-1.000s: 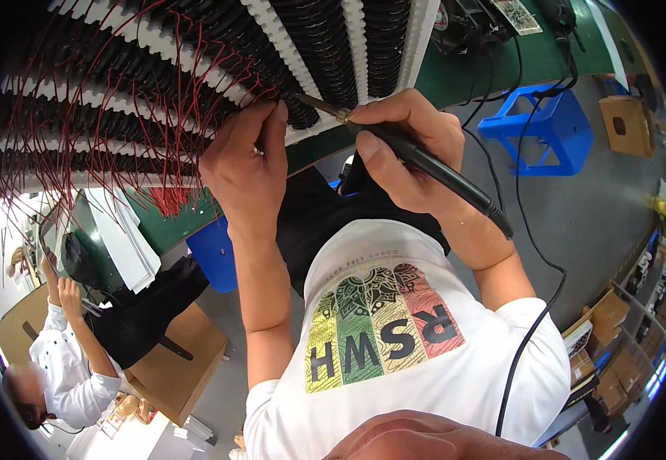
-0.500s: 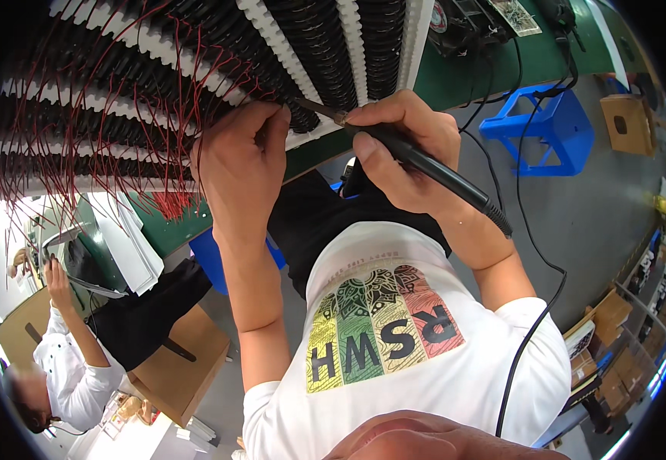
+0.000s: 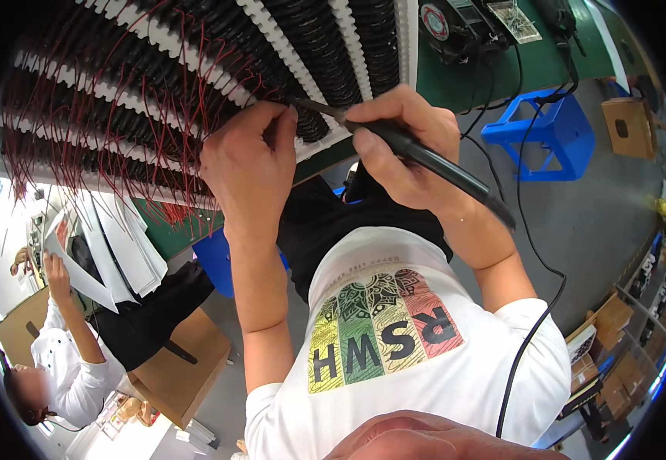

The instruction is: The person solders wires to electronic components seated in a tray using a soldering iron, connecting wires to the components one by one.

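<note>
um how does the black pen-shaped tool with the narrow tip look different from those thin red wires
Thickness: the black pen-shaped tool has a stout handle, while each of the thin red wires is far slimmer.

Number: there is one tool, but many wires.

Pose: the tool slants in the right hand, while wires splay loosely across black ridged rows.

Shared: both are long and narrow.

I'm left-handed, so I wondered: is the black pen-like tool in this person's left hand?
No, the right hand grips the black tool, while the left hand is apart from its handle.
</note>
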A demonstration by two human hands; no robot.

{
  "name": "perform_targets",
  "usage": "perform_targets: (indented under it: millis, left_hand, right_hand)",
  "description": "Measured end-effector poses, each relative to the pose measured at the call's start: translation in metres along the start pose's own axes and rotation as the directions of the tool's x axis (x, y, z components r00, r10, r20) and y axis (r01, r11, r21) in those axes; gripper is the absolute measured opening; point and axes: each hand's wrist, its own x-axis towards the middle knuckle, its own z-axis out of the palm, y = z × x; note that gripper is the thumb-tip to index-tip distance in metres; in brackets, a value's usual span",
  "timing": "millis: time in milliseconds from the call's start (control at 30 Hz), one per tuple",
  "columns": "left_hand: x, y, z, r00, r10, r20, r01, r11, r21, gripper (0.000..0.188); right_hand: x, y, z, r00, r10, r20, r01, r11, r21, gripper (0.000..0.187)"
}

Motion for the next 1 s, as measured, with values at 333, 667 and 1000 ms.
perform_targets:
  millis: [333,667,1000]
  left_hand:
    - [-0.002,0.001,0.0,1.0,-0.02,-0.001,0.02,1.0,-0.008,0.007]
    - [-0.005,0.002,0.001,1.0,-0.015,0.0,0.015,1.0,-0.014,0.007]
    - [-0.032,-0.005,0.003,0.967,-0.05,-0.248,0.009,0.986,-0.165,0.012]
  right_hand:
    - [-0.005,0.004,-0.005,0.999,0.003,0.038,-0.003,1.0,0.006,0.015]
    - [-0.007,-0.005,-0.008,1.0,0.029,0.007,-0.03,0.999,0.018,0.016]
    - [-0.024,0.006,-0.011,0.992,0.024,-0.121,-0.002,0.984,0.18,0.019]
